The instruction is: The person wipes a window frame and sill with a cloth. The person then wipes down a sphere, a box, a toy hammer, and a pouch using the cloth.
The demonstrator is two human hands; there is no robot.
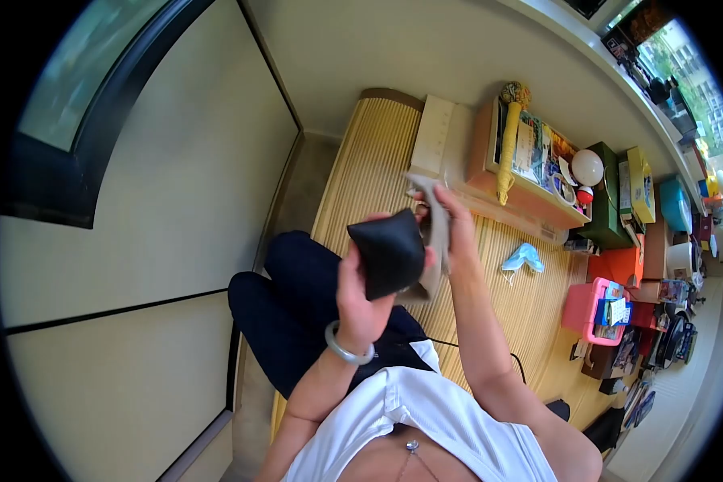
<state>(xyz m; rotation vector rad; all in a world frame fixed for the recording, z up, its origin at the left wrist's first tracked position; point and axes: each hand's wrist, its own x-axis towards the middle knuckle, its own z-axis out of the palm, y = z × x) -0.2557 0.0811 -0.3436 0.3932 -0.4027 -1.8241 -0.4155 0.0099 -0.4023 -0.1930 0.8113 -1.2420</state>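
Observation:
A black leather-like pouch (387,251) with pointed corners rests in my left hand (360,293), whose fingers wrap around its side and back. A bracelet circles that wrist. My right hand (458,226) grips a greyish cloth (438,241), which hangs beside and partly behind the pouch. The fingertips behind the pouch and cloth are partly hidden. Both hands are close together above my lap.
I sit on a slatted bamboo mat (361,153). Ahead stands a box of books (530,161) with a yellow wrapped stick (508,149) on it. A blue mask (524,259) lies at right, near a pink basket (586,309). White panels (161,161) stand at left.

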